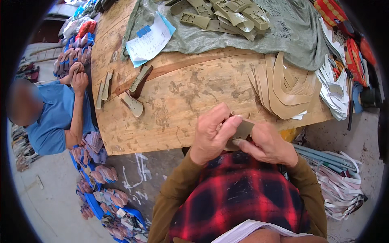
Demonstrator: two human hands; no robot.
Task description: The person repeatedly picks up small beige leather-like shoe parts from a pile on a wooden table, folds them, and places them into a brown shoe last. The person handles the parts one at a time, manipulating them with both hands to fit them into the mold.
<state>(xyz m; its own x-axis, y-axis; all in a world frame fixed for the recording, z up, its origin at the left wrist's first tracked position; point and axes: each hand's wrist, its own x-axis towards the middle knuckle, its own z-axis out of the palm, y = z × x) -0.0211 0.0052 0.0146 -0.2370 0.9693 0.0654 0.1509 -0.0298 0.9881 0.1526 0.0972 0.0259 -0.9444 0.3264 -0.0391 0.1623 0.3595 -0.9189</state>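
Note:
Above the table's near edge, my left hand (214, 133) and my right hand (268, 142) are close together. Between them they grip an olive-brown piece (244, 129) with a smooth flat face. My fingers cover much of it, so its full shape is hidden. Both thumbs press against it. To the left on the wooden table (194, 85) lie olive moulded pieces that look like shoe heels, one of them (133, 106) rounded at its end. Another (141, 78) has a dark brown strip along it. A fan of curved tan strips (279, 95) lies to my right.
A green woven sack (291, 36) at the back bears a heap of olive moulded pieces (231, 16). Handwritten paper (150, 42) lies beside it. At the left edge a person in blue (60, 113) works with both hands. Bundled strips (336, 182) are low right; stacked pieces (109, 194) low left.

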